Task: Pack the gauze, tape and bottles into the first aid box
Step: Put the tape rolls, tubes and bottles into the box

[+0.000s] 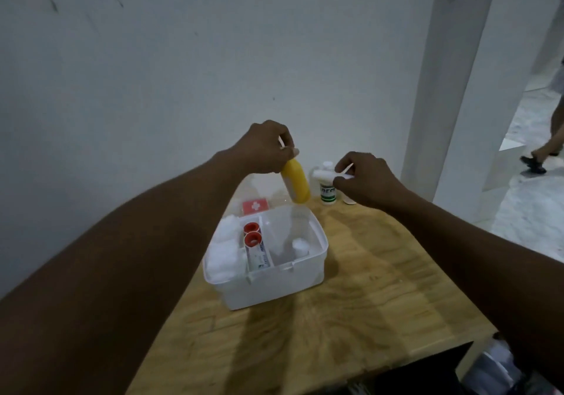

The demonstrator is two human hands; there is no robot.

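Observation:
The white first aid box [274, 287] stands open on the wooden table [366, 287], its lid with a red cross label [255, 205] tilted back. Inside lie white gauze [224, 251] at the left, two red-capped tape rolls [252, 233] in the middle and a small white bottle [300, 247] at the right. My left hand [265, 147] holds a yellow bottle [295, 183] by its top, hanging above the box's back right corner. My right hand [366, 181] grips a white object [323, 175] beside a white bottle with a green label [328, 191].
A white wall rises right behind the table. A white pillar [442, 89] stands at the right. Beyond it, a person's legs [546, 147] cross a pale floor. Dark shelving with items [494, 370] shows under the table's right edge.

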